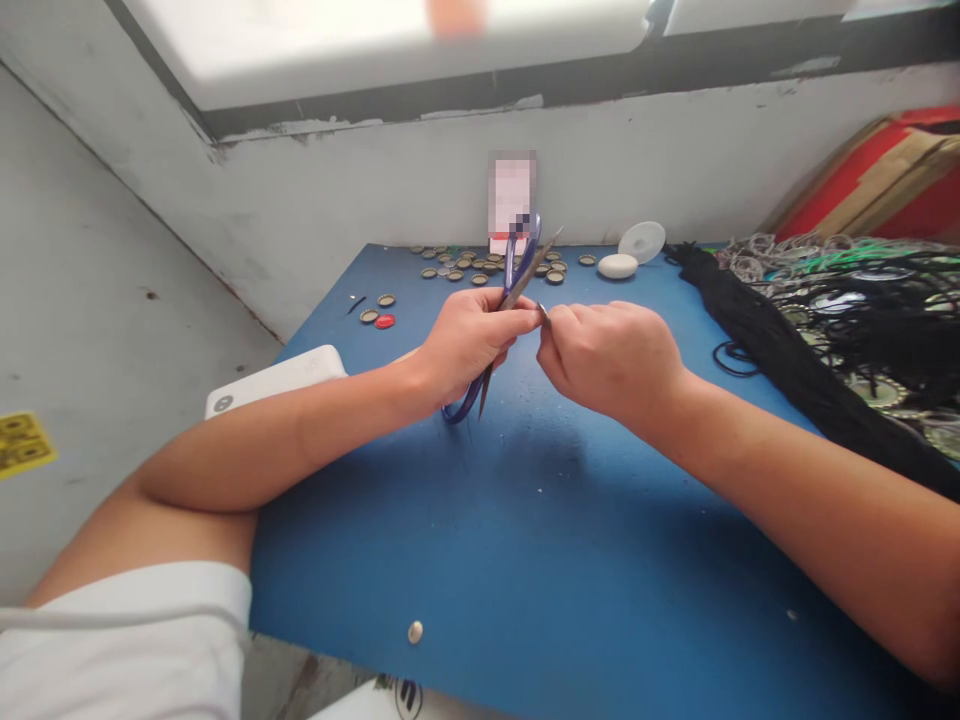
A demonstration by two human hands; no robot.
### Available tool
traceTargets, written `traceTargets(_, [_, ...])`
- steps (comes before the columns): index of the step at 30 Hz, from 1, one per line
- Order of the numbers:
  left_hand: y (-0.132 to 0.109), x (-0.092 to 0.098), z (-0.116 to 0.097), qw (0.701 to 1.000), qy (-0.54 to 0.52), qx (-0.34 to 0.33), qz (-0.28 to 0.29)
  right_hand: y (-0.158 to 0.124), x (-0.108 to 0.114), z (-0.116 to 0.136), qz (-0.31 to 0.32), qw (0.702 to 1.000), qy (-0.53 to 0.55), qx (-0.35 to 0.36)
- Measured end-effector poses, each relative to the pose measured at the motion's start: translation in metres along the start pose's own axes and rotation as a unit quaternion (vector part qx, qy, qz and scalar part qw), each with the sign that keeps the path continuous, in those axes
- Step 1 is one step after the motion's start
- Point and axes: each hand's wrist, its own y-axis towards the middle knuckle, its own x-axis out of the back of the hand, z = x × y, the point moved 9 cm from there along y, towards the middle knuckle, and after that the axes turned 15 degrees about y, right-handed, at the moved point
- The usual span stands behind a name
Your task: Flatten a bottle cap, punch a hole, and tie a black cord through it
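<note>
A: Left fingers (519, 321) closed round blue-handled metal scissors (523, 283)! And the right fingers (552, 358)?

B: Curled tight, pinching a small, thin metallic piece (544, 315) right beside the left fingers!

A: How do the scissors look?

B: Dull blades spread wide apart! One points up and away above the left fingers, the other down below them; the long axis slants steeply over the blue surface (487, 520).

No word or number can be read. Far left of the left hand (466, 340), a yellow sticker (26, 443) bears dark blocky marks. Closer on that side, a white case (289, 374) shows a round grey emblem (223, 403). Well below the hand, a white surface (360, 708) carries a circled, letter-like mark (409, 699).
</note>
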Motion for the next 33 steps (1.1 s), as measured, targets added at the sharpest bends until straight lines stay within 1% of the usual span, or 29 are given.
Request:
traceTargets(3, [0.0, -0.001, 0.0, 1.0, -0.002, 0.0, 0.004, 0.0, 0.0, 0.003, 0.002, 1.0, 0.001, 0.005])
traceTargets(9, [0.0, 0.0, -0.002, 1.0, -0.005, -0.026, 0.005, 0.0, 0.002, 0.005, 0.004, 0.999, 0.034, -0.005])
traceTargets(12, [0.0, 0.0, -0.001, 1.0, -0.006, -0.03, 0.004, -0.001, 0.005, 0.004, 0.009, 0.997, 0.067, -0.033])
traceTargets(16, [0.003, -0.001, 0.002, 0.999, -0.018, -0.025, 0.013, 0.003, 0.01, -0.008, 0.025, 0.984, 0.143, -0.103])
traceTargets(18, [0.006, 0.001, 0.003, 0.999, -0.014, -0.03, 0.011, 0.007, 0.007, -0.017, 0.07, 0.966, 0.207, -0.137])
traceTargets(20, [0.009, 0.006, 0.002, 0.999, -0.012, -0.043, -0.003, 0.008, -0.003, -0.024, 0.153, 0.935, 0.278, -0.16])
traceTargets(23, [0.012, 0.014, -0.001, 0.997, -0.023, -0.068, -0.032, -0.004, -0.023, -0.024, 0.315, 0.864, 0.351, -0.176])
traceTargets(25, [0.011, 0.015, -0.003, 0.996, -0.03, -0.077, -0.039, -0.019, -0.037, -0.022, 0.414, 0.816, 0.362, -0.179])
traceTargets(26, [0.011, 0.014, -0.004, 0.996, -0.03, -0.076, -0.038, -0.026, -0.043, -0.021, 0.452, 0.797, 0.358, -0.18])
traceTargets(27, [0.01, 0.013, -0.004, 0.996, -0.028, -0.074, -0.036, -0.032, -0.049, -0.022, 0.477, 0.786, 0.349, -0.183])
traceTargets(28, [0.01, 0.012, -0.003, 0.997, -0.025, -0.07, -0.032, -0.035, -0.053, -0.024, 0.488, 0.783, 0.338, -0.187])
traceTargets(29, [0.01, 0.01, -0.002, 0.997, -0.023, -0.066, -0.026, -0.035, -0.056, -0.027, 0.487, 0.787, 0.326, -0.192])
traceTargets(31, [0.011, 0.006, 0.001, 0.997, -0.024, -0.067, -0.014, -0.031, -0.059, -0.035, 0.463, 0.808, 0.303, -0.203])
traceTargets(33, [0.011, 0.003, 0.001, 0.996, -0.031, -0.086, -0.007, -0.026, -0.059, -0.042, 0.438, 0.827, 0.284, -0.21])
